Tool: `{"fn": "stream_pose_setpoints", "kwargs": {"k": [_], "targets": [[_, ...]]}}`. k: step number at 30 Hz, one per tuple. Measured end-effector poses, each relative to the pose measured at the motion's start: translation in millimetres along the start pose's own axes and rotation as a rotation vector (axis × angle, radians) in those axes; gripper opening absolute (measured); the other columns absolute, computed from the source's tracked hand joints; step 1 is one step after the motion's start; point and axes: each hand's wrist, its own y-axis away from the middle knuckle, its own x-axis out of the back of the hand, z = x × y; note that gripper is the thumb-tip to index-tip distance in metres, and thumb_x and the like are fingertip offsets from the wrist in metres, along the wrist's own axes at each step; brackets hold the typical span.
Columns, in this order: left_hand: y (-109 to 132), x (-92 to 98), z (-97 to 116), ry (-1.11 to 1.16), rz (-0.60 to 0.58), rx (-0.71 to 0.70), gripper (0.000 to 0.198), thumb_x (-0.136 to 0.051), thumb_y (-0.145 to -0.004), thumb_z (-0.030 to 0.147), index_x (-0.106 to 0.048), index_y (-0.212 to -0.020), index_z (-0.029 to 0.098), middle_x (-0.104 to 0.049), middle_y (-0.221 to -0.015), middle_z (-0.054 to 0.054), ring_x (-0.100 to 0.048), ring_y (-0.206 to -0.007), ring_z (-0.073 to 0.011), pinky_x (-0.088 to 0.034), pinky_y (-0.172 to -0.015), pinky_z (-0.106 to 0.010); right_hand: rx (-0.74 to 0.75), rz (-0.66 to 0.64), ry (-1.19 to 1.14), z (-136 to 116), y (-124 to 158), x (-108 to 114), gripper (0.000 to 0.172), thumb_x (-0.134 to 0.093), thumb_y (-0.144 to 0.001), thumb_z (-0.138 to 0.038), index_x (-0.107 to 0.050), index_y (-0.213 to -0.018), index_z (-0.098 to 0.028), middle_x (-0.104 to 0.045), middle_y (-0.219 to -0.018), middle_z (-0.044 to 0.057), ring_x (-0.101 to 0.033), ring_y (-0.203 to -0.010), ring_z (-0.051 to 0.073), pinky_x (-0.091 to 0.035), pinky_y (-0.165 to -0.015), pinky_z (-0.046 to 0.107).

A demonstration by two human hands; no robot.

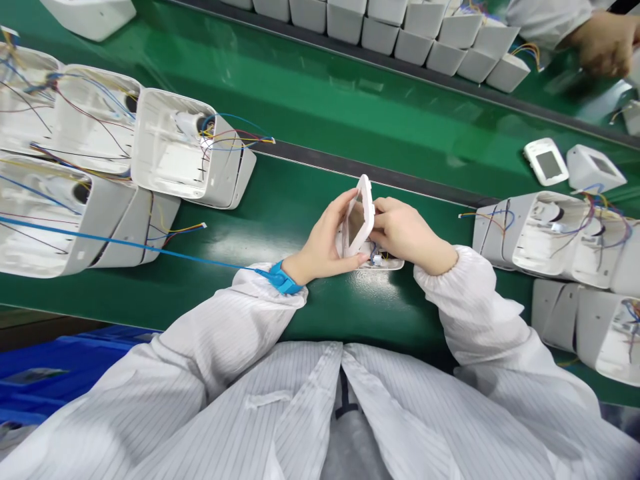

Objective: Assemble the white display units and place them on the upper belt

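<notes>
My left hand (330,240) grips a white plastic front cover (367,217) with a window in it, thumb and fingers on its edges, and holds it tilted up. Below and behind the cover lies a white housing (387,265) on the green bench, with wires and a small white connector (377,259) inside. My right hand (404,229) is closed, its fingertips curled in behind the cover; what they pinch there is hidden. A blue wrist strap (284,277) is around my left wrist, its cord running off to the left.
White open housings (175,150) with loose wires stand at left, and more housings (545,233) at right. A white cover with a screen (547,162) lies on the conveyor (320,100). Stacked housings (345,23) line the far side, where another person's hand (605,43) is.
</notes>
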Motion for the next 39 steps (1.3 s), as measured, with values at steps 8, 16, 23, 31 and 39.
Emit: {"fn": "stream_pose_setpoints", "kwargs": {"k": [8, 16, 23, 31, 39], "targets": [[-6.1, 12.5, 6.2, -0.275, -0.132, -0.122, 0.098, -0.078, -0.072, 0.041, -0.025, -0.152, 0.023, -0.045, -0.144, -0.018, -0.048, -0.131, -0.0351, -0.044, -0.108, -0.052, -0.165, -0.01, 0.014, -5.6, 0.1, 2.3, 0.016, -0.057, -0.088, -0.017, -0.073, -0.086, -0.018, -0.071, -0.094, 0.008, -0.059, -0.087, 0.024, -0.042, -0.068, 0.033], [-13.5, 20.4, 12.8, -0.431, -0.399, -0.14, 0.089, -0.075, -0.076, 0.032, -0.03, -0.153, 0.023, -0.046, -0.142, -0.019, -0.049, -0.128, -0.0339, -0.045, -0.104, -0.05, -0.19, -0.198, -0.533, 29.5, -5.8, 20.6, 0.014, -0.067, -0.082, -0.027, -0.077, -0.088, -0.02, -0.076, -0.094, 0.003, -0.068, -0.082, 0.021, -0.051, -0.075, 0.032], [-12.2, 19.7, 5.0, -0.491, -0.476, -0.081, 0.09, -0.081, -0.07, 0.054, -0.042, -0.147, 0.025, -0.043, -0.149, -0.02, -0.047, -0.129, -0.0394, -0.04, -0.106, -0.058, -0.414, 0.121, -0.939, 33.5, -6.2, 17.8, 0.028, -0.072, -0.081, -0.043, -0.078, -0.097, -0.021, -0.077, -0.1, 0.006, -0.07, -0.093, 0.021, -0.055, -0.088, 0.036], [-2.4, -3.5, 11.9, -0.557, -0.271, 0.036, 0.106, -0.079, -0.067, 0.052, -0.027, -0.152, 0.017, -0.051, -0.133, -0.02, -0.05, -0.12, -0.0393, -0.043, -0.103, -0.057, -0.422, 0.44, -0.827, 3.4, -15.6, -14.9, 0.041, -0.064, -0.087, -0.054, -0.07, -0.111, -0.022, -0.071, -0.12, 0.007, -0.067, -0.106, 0.023, -0.055, -0.093, 0.04], [-7.7, 8.1, 10.9, -0.503, -0.038, 0.028, 0.087, -0.073, -0.073, 0.06, -0.044, -0.142, 0.015, -0.059, -0.128, -0.018, -0.056, -0.117, -0.0354, -0.045, -0.103, -0.052, -0.438, 0.384, -0.576, 4.8, -10.7, -15.0, 0.051, -0.059, -0.086, -0.064, -0.069, -0.11, -0.021, -0.073, -0.11, 0.008, -0.068, -0.101, 0.025, -0.053, -0.093, 0.043]]}}
